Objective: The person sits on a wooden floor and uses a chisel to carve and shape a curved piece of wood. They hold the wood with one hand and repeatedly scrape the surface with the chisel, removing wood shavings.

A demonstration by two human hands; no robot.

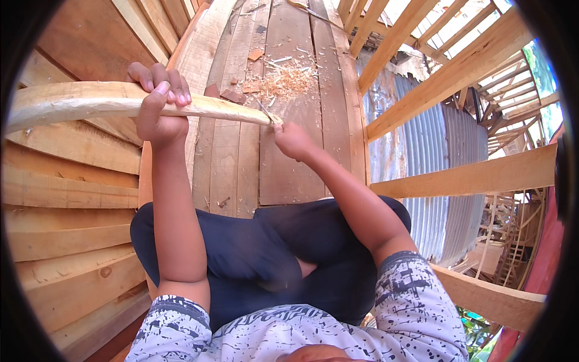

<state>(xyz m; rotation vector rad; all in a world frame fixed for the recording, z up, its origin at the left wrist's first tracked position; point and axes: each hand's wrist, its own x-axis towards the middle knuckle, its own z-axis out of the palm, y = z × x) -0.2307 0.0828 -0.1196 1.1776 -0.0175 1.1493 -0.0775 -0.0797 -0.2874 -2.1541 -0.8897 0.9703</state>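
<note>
A long, pale, peeled wooden pole [208,110] crosses in front of me from the left edge, tapering toward its right end. My left hand [161,105] is wrapped round it, thumb on the near side and fingers over the far side. At the tapered end, my right hand [291,140] is closed in a fist. A thin grey knife blade [264,110] shows just beyond that fist, lying across the pole's tip; its handle is hidden in the hand. Freshly cut, yellowish wood shows at the tip.
Curled wood shavings [283,79] and small reddish-brown scraps [234,96] lie on the plank floor [289,187] ahead of my crossed legs. A board wall [72,196] stands at the left. Wooden rails [464,175] run along the right, with corrugated metal sheets [422,145] beyond them.
</note>
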